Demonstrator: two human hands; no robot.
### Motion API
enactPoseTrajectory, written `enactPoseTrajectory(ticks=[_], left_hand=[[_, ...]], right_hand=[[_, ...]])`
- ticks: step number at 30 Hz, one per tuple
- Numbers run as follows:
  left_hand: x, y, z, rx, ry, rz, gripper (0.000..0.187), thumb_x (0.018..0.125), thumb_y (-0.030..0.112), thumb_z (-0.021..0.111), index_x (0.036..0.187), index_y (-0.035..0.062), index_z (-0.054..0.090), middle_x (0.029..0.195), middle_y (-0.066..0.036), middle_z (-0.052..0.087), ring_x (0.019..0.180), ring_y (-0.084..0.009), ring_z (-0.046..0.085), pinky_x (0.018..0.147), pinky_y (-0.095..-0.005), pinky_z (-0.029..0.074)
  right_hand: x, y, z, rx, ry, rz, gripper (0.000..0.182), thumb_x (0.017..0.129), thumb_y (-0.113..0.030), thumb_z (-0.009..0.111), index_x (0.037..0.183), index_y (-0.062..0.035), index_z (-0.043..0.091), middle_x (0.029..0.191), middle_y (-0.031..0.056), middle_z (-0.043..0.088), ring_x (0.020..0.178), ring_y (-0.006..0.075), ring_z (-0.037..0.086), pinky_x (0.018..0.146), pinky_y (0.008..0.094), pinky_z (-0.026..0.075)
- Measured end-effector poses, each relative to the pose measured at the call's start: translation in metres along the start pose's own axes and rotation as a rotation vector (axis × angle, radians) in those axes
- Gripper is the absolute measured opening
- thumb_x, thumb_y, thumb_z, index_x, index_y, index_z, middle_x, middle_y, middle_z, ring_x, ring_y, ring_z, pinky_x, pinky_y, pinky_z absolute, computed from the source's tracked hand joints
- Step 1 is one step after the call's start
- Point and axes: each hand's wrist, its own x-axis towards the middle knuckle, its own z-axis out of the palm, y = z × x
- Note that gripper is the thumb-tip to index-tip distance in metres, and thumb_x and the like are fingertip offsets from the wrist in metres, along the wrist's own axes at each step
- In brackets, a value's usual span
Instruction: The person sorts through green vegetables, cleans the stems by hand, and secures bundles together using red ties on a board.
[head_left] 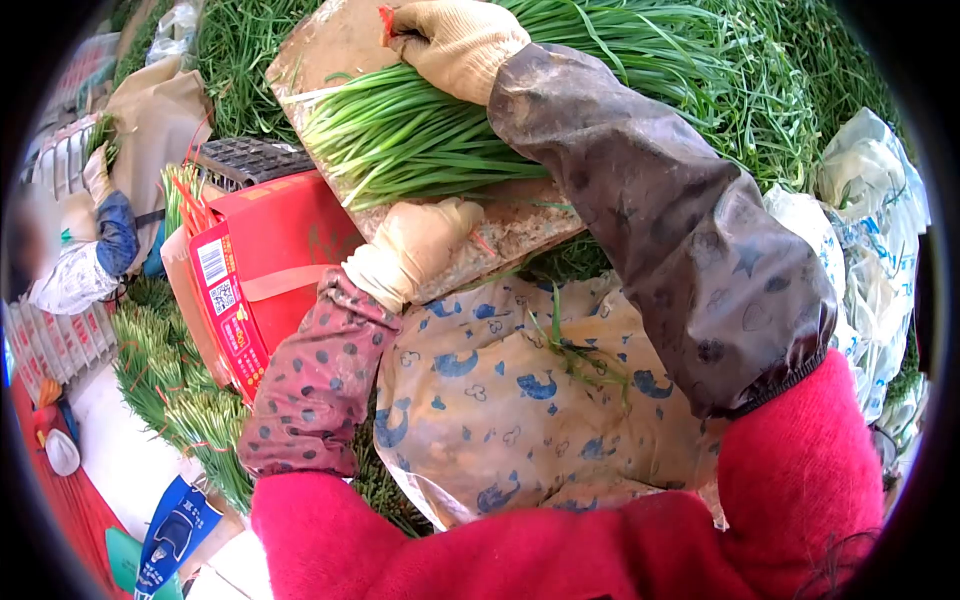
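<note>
A bunch of long, thin green chives (420, 145) lies across a worn wooden board (310, 45), pale ends to the left. My right hand (455, 48), in a beige knit glove, is at the bunch's far side. Its fingers are closed, with a small red tie (386, 22) sticking out at the tips. On the near side, my left hand (418, 245) rests in a pale glove at the board's edge. Those fingers are curled shut, and a thin red strip (484, 243) shows beside them. Whatever the left fingers hold is hidden.
A red box-like bag (285, 225) stands left of the board, near a black crate (250, 160). Heaped greens (760, 70) lie behind, and tied bunches (180, 370) at the left. Plastic bags (870, 240) sit at the right. Another person's arm (115, 235) is at far left.
</note>
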Motion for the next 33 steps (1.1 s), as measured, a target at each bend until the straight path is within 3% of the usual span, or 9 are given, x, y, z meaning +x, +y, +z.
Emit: enactPoseTrajectory(ticks=[4, 6, 7, 11, 17, 21, 25, 27, 33], left_hand=[[-0.007, 0.005, 0.008, -0.189, 0.164, 0.014, 0.02, 0.078, 0.012, 0.062, 0.099, 0.0117, 0.063, 0.079, -0.013, 0.065, 0.072, -0.0364, 0.063, 0.062, -0.0437, 0.05], [-0.009, 0.016, 0.008, -0.212, -0.169, -0.12, 0.017, 0.079, 0.013, 0.062, 0.096, 0.0102, 0.062, 0.077, -0.015, 0.064, 0.073, -0.0376, 0.063, 0.062, -0.0446, 0.049], [-0.015, 0.016, 0.016, -0.259, -0.083, -0.08, 0.015, 0.08, 0.016, 0.061, 0.094, 0.01, 0.06, 0.076, -0.016, 0.063, 0.073, -0.0387, 0.063, 0.061, -0.0455, 0.049], [-0.026, 0.021, -0.001, -0.234, -0.154, -0.103, 0.02, 0.081, 0.017, 0.061, 0.101, 0.0112, 0.062, 0.087, -0.017, 0.065, 0.08, -0.0377, 0.063, 0.067, -0.0454, 0.051], [-0.004, 0.023, -0.043, -0.606, 0.57, 0.039, 0.026, 0.073, -0.013, 0.053, 0.093, 0.0014, 0.059, 0.116, -0.016, 0.059, 0.086, -0.0249, 0.064, 0.067, -0.0297, 0.05], [0.02, 0.027, -0.058, -1.45, 0.525, -0.491, 0.009, 0.092, 0.0, 0.053, 0.09, 0.005, 0.059, 0.081, -0.007, 0.067, 0.059, -0.0085, 0.056, 0.053, -0.0205, 0.046], [0.035, 0.015, -0.057, -1.524, 0.693, -0.465, 0.034, 0.092, 0.0, 0.053, 0.126, 0.0048, 0.05, 0.078, -0.012, 0.067, 0.053, -0.0113, 0.058, 0.046, -0.0227, 0.046], [0.037, 0.013, -0.059, -1.562, 0.771, -0.394, 0.06, 0.092, -0.001, 0.053, 0.145, 0.007, 0.028, 0.076, -0.014, 0.066, 0.05, -0.0133, 0.058, 0.043, -0.024, 0.046], [0.046, -0.011, -0.066, -1.59, 0.69, -0.554, 0.069, 0.09, -0.001, 0.054, 0.148, 0.0071, 0.017, 0.076, -0.018, 0.066, 0.05, -0.0155, 0.058, 0.042, -0.0267, 0.046]], right_hand=[[0.009, 0.001, 0.004, 0.051, 0.017, -0.02, 0.03, 0.09, -0.034, 0.051, 0.113, -0.0223, 0.067, 0.103, 0.0059, 0.069, 0.097, 0.0273, 0.065, 0.086, 0.0361, 0.051], [0.015, 0.002, 0.0, 0.015, -0.127, 0.067, 0.03, 0.089, -0.033, 0.051, 0.114, -0.0239, 0.066, 0.106, 0.0063, 0.068, 0.1, 0.0284, 0.064, 0.087, 0.0375, 0.051], [0.017, 0.0, -0.001, 0.018, -0.135, 0.053, 0.032, 0.09, -0.035, 0.057, 0.113, -0.0156, 0.066, 0.099, 0.0147, 0.068, 0.094, 0.031, 0.064, 0.082, 0.0376, 0.051], [0.015, -0.004, -0.006, 0.007, -0.199, 0.104, 0.031, 0.088, -0.035, 0.059, 0.113, -0.0183, 0.066, 0.103, 0.0108, 0.068, 0.097, 0.0304, 0.064, 0.084, 0.0367, 0.051], [0.009, -0.005, -0.011, 0.057, -0.195, 0.066, 0.029, 0.087, -0.032, 0.059, 0.11, -0.0145, 0.066, 0.1, 0.0139, 0.067, 0.095, 0.0309, 0.064, 0.081, 0.037, 0.05], [0.005, -0.006, -0.015, 0.107, -0.199, 0.056, 0.03, 0.088, -0.029, 0.059, 0.112, -0.0125, 0.066, 0.101, 0.0131, 0.068, 0.095, 0.0283, 0.065, 0.083, 0.0335, 0.05], [0.005, -0.002, -0.012, 0.17, -0.234, 0.08, 0.033, 0.088, -0.028, 0.059, 0.116, -0.011, 0.064, 0.105, 0.0115, 0.068, 0.098, 0.0245, 0.066, 0.085, 0.0311, 0.05], [0.004, -0.004, -0.015, 0.189, -0.259, 0.097, 0.033, 0.09, -0.026, 0.06, 0.118, -0.0099, 0.064, 0.107, 0.0103, 0.069, 0.099, 0.0224, 0.065, 0.085, 0.0294, 0.05], [0.008, 0.015, -0.003, 0.381, -0.319, 0.1, 0.032, 0.09, -0.015, 0.06, 0.121, -0.0071, 0.062, 0.11, 0.008, 0.069, 0.102, 0.0188, 0.064, 0.088, 0.0288, 0.049]])
